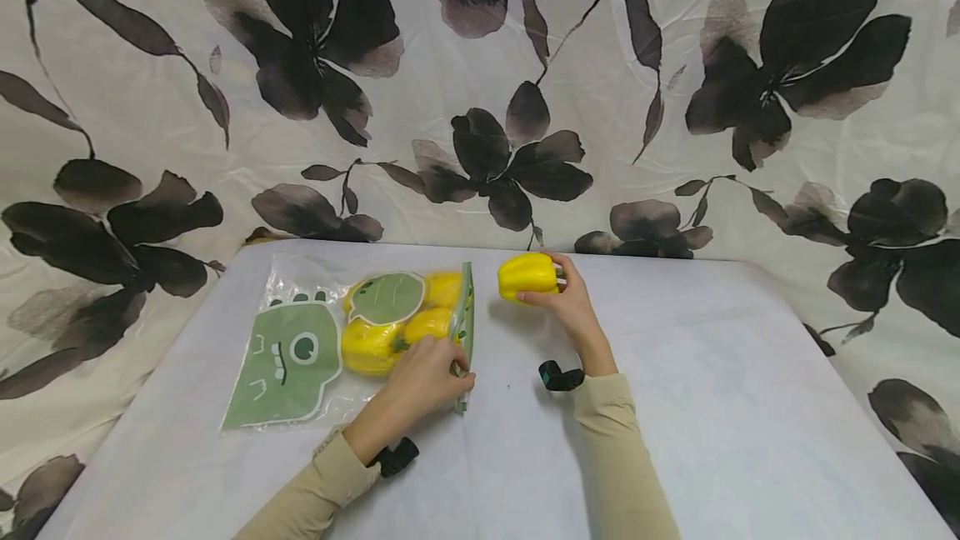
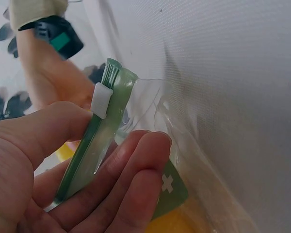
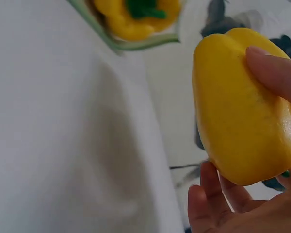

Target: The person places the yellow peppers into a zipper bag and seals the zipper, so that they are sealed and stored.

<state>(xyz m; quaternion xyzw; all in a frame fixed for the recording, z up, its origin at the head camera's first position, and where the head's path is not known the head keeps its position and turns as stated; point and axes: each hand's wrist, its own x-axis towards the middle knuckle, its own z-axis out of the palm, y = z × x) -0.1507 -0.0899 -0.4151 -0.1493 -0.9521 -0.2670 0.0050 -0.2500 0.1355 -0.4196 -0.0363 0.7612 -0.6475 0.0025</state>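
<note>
A clear zip bag [image 1: 288, 373] with a green cartoon face printed on it lies flat on the table, several yellow bell peppers [image 1: 367, 347] inside. Its green zip edge [image 2: 117, 104] carries a white slider [image 2: 102, 100]. My left hand [image 1: 422, 377] pinches that edge near its lower end, thumb on one side and fingers on the other. To the right of the bag mouth, my right hand [image 1: 573, 302] grips a single yellow bell pepper [image 3: 245, 109] above the table. The bag mouth stands slightly parted in the right wrist view, with a green-stemmed pepper [image 3: 131, 31] showing.
A white cloth covers the table [image 1: 712, 407], and its far edge runs just beyond the bag and the held pepper. Behind it hangs a white curtain [image 1: 652, 165] with dark flowers. Black cameras [image 1: 558, 376] are strapped to both wrists.
</note>
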